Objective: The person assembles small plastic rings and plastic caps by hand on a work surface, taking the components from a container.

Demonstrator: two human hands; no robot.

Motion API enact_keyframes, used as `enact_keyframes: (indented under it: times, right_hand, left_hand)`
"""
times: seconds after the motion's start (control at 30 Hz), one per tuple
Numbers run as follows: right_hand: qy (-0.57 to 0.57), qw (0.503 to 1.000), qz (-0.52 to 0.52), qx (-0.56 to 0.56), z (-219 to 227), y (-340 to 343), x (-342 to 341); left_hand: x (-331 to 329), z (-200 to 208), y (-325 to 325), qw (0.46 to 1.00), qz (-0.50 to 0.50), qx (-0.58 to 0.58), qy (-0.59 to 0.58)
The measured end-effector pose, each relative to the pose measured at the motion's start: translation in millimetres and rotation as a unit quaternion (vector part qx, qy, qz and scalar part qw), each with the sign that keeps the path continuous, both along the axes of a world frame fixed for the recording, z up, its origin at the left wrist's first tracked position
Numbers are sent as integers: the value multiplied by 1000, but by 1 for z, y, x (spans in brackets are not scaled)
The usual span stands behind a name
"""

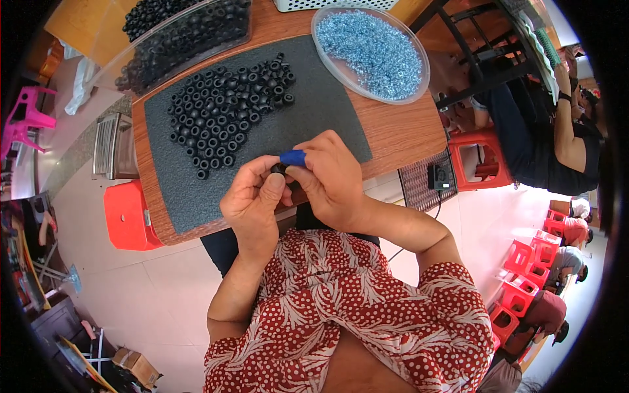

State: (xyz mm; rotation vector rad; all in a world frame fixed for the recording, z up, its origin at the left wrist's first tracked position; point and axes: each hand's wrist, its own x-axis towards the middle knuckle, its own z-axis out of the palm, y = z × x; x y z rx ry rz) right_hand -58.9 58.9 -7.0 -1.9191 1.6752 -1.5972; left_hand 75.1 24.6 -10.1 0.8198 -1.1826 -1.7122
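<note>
Both my hands meet over the front edge of the dark grey mat (pixel 321 124). Between the thumb and fingers of my left hand (pixel 255 196) is a small black ring-shaped part (pixel 280 168). The fingers of my right hand (pixel 331 180) pinch the same part from the other side. A blue covering (pixel 293 158) wraps one right fingertip. Beyond my hands, many similar black ring-shaped parts (pixel 223 108) lie spread on the mat, most with their round openings facing up. Whether a second small piece sits inside the held part is hidden by my fingers.
A clear bin of black parts (pixel 190 42) stands at the far left of the wooden table (pixel 406 131). At the far right lies a round tray of small clear-blue pieces (pixel 373 56). Red stools (pixel 128 216) flank the table. Other people (pixel 570 144) sit to the right.
</note>
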Motion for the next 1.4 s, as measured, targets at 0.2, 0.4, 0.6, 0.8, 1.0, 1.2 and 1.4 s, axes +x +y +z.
enact_keyframes:
  times: [0.2,0.4,0.6,0.8,1.0,1.2,1.4]
  right_hand:
    - [59,996,4,-70,-5,-1,-2]
    - [101,991,28,-79,-6,-2,-9]
    - [51,994,60,-79,-6,-8,-13]
    - [54,995,58,-68,-5,-3,-12]
    - [31,993,100,-52,-4,3,-14]
    - [86,993,76,-23,10,-4,-19]
    - [216,972,93,6,9,-10,-21]
  left_hand:
    - [-1,0,0,999,-8,30,7]
    - [-2,0,-2,999,-11,16,-28]
    - [-2,4,-7,996,-40,75,-21]
    - [-1,8,-10,991,-66,114,-16]
    - [-1,13,-9,988,-57,147,0]
    - [-4,15,-10,986,-37,161,20]
    - [-10,12,-11,991,-11,134,8]
